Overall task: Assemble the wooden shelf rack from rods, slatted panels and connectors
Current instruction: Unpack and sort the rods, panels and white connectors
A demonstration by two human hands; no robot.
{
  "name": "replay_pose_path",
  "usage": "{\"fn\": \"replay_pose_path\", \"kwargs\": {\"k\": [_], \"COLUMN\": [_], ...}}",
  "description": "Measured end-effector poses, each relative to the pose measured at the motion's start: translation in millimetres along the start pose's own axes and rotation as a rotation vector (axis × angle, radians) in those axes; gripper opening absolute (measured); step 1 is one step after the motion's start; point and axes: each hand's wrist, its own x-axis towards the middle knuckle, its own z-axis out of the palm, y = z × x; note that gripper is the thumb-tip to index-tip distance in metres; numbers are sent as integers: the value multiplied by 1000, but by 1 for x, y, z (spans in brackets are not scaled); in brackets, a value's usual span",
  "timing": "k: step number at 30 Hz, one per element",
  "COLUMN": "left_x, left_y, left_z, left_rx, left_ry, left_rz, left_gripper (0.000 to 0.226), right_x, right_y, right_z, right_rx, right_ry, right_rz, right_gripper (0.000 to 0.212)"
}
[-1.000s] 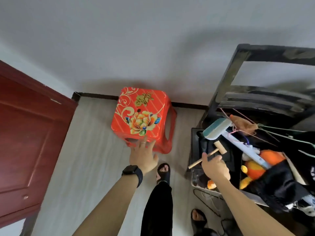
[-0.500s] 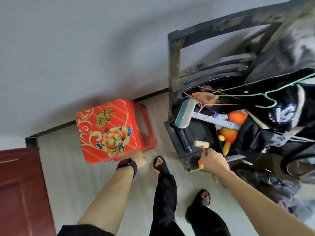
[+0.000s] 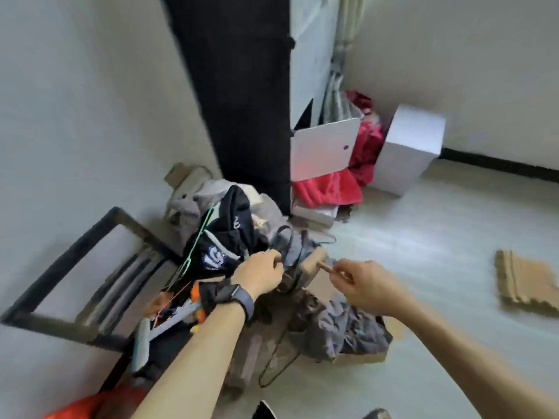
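- Two hands are working: right hand (image 3: 367, 285) fingers are clamping the mallet (image 3: 313, 264); left hand (image 3: 258, 275) fingers are curling, hold unclear.
- Apparently fetching tools; next, carrying mallet to rack parts.

1. 1 view only: a camera on the person's head, looking forward and down along both forearms.
2. It faces a room corner; walls fill the top and left, the floor (image 3: 423, 373) the lower right.
3. Nearest the lens, at mid-frame, are the left hand (image 3: 257, 275), the right hand (image 3: 369, 287) and the mallet (image 3: 311, 264) between them, above the clothes (image 3: 348, 328).
4. The wide lens tilts the chair (image 3: 75, 246) at left and the black panel (image 3: 242, 101).
5. The white box (image 3: 408, 149) stands well beyond, by the far wall.
6. The whole frame is blurred.
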Motion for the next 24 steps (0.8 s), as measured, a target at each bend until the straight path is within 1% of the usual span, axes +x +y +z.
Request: {"fn": "replay_pose_path", "kwargs": {"k": [2,6,8,12,14,17,21,24], "left_x": [20,42,49,63,73,93,133,170], "left_y": [101,292,376,516,576,658,763,839], "left_z": [2,17,26,52,70,100,143,172], "left_rx": [7,57,95,184,214,260,333,404], "left_ry": [38,96,109,102,88,61,43,0], "left_rz": [113,331,444,634,704,780,874,906], "left_gripper": [39,43,43,41,41,41,38,37], "right_x": [-28,-99,-130,-173,-186,-197,-196,-198], "right_y": [68,196,256,363,410,482,588,661], "right_z": [-45,-113,-137,-177,-195,-217,-251,-277], "right_rx": [126,387,475,558,574,549,534,545], "right_ry": [217,566,691,875,924,945,879,851], "right_rz": [93,276,380,545,607,686,802,865], "right_gripper": [22,15,11,14,16,13,19,21]}}
